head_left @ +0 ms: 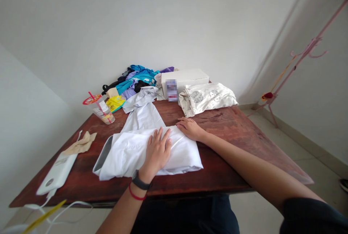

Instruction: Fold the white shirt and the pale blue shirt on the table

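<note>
A white garment (127, 154), folded into a thick bundle, lies near the front edge of the wooden table (223, 161). A long sleeve (144, 116) of pale cloth stretches from behind it toward the clothes pile. My left hand (157, 150) rests flat on the middle of the bundle with its fingers spread. At the bundle's far right edge lies my right hand (190, 128), palm down, fingers stretched out over the cloth and the tabletop. Neither hand grips anything. A grey lining shows in the opening at the bundle's left end.
Left on the table are a white power bank (58, 172) with cables, a beige cloth (81, 144), a plastic cup (103, 110) with a straw and a yellow packet (115, 103). Behind are heaped clothes (141, 76), a white box (187, 76) and a folded patterned cloth (209, 98). A pink stand (301, 54) is right.
</note>
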`<state>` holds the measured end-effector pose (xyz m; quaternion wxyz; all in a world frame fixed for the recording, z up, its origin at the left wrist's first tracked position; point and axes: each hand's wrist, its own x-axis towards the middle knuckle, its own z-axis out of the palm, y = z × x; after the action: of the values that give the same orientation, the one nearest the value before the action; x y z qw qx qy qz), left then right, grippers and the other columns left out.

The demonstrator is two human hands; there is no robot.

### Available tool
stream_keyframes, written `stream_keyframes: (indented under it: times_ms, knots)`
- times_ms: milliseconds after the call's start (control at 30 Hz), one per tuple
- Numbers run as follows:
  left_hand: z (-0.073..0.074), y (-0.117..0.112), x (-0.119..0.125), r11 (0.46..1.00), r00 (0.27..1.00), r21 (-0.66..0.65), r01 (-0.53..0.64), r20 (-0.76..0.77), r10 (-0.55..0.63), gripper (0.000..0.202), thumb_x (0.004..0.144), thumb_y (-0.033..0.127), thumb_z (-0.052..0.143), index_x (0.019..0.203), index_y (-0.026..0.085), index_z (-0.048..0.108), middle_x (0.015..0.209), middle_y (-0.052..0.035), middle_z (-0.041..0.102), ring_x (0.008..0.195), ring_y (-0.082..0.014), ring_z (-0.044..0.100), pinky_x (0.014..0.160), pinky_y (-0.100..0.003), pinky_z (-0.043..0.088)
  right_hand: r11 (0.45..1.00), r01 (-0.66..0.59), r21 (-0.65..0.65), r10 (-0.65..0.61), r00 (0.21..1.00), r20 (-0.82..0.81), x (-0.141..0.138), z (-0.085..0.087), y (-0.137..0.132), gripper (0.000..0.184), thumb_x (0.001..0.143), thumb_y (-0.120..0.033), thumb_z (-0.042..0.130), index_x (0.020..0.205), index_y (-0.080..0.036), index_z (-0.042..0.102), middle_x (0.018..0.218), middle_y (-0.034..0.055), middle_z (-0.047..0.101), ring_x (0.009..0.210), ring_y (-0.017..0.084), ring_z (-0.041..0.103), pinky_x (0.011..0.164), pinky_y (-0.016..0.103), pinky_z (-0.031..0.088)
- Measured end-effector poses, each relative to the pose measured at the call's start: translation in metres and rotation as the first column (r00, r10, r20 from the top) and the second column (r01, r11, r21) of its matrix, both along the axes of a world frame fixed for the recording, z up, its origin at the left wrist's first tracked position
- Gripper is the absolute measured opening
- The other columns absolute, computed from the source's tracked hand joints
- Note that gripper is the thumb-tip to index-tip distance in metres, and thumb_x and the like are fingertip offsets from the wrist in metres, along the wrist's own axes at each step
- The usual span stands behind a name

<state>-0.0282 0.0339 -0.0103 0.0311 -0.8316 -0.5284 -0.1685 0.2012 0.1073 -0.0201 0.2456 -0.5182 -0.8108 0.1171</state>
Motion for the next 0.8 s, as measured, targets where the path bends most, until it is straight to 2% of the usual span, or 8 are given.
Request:
stream_keyframes:
  times_ms: [800]
  knots:
    - [0.003, -0.0011, 0.0004, 1.0, 1.0, -0.018, 0.005, 0.004, -0.005, 0.05, 0.11, 0.033, 0.037, 0.158, 0.027, 0.048, 0.162, -0.0143, 0.045, 0.148, -0.0386, 0.044, 0.116, -0.061, 0.041, 1.0, -0.005, -0.001, 0.005, 1.0, 0.0, -0.0002, 0.0031, -0.0024, 0.035, 0.108, -0.035, 0.045, 0.119, -0.021, 0.076, 0.142, 0.013, 0.065, 0.133, 0.027, 0.06, 0.115, 0.046, 0.042]
